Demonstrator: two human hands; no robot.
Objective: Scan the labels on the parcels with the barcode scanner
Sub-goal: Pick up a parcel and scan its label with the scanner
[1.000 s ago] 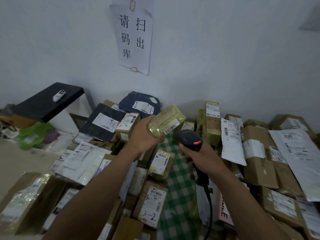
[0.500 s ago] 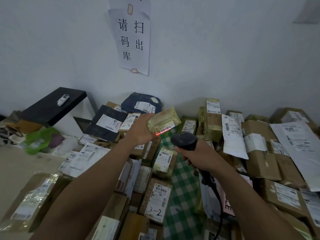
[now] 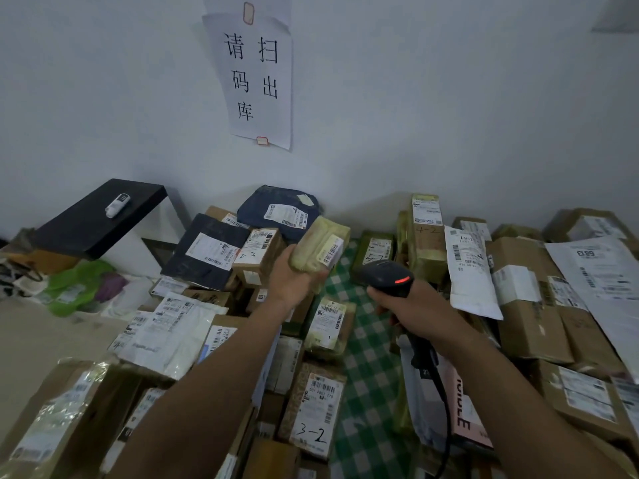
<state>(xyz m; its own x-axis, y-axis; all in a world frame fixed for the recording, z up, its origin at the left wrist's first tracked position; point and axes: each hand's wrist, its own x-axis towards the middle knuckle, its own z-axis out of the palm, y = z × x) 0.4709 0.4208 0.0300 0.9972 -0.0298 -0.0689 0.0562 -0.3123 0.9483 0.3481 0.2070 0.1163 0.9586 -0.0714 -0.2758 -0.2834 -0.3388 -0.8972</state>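
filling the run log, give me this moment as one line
left hand: holds parcel up | right hand: grips scanner, pointed toward label | stage: scanning held parcel

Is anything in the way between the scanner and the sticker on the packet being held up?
No, nothing visible. The right hand holds the barcode scanner beside the yellowish parcel gripped in the left hand. Its label is on the side nearest the scanner, across an open gap. Only the green checked cloth lies below.

Small yellowish-wrapped parcel [image 3: 313, 248], tilted, gripped in the left hand [image 3: 292, 281] above the heap of parcels [image 3: 316, 409], its white barcode label [image 3: 332, 249] turned toward the scanner [image 3: 385, 275]. Scanner black, corded, red light lit, gripped in the right hand [image 3: 415, 307] just right of it.
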